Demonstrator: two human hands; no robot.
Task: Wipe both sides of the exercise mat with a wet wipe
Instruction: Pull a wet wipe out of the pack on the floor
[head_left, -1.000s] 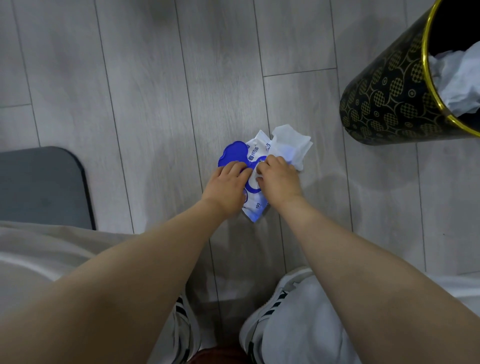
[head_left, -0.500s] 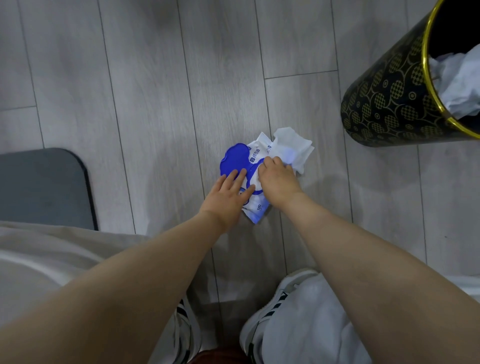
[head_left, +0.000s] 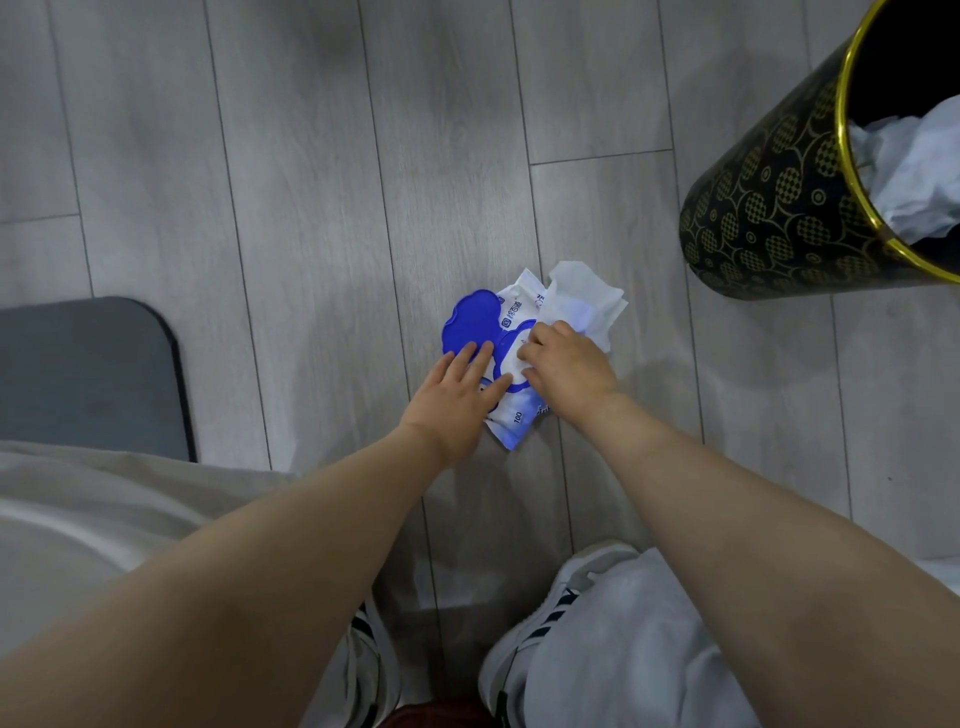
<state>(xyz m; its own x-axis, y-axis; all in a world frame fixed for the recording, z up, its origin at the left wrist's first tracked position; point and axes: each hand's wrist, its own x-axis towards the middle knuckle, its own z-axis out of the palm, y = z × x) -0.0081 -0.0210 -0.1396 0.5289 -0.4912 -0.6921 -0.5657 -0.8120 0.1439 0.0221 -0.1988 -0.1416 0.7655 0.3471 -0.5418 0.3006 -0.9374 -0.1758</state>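
bare floor (head_left: 311, 182) left of the wipes pack (head_left: 511, 410); bin (head_left: 769, 208) near its right

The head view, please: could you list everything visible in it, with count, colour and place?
Wet wipe pack: one, white and blue, on the floor at centre, blue lid flipped open to the left.
Wet wipe: one, white, sticking out over the pack's upper right.
Exercise mat: one, dark grey, rounded corner at the left edge.
Bin: one, black with gold pattern and rim, upper right.
Crumpled paper: white, inside the bin; count unclear.
Floor: grey wood-look planks.
Shoes: two, white with black stripes, bottom centre.
Left hand: flat on the pack.
Right hand: fingers curled at the wipe.
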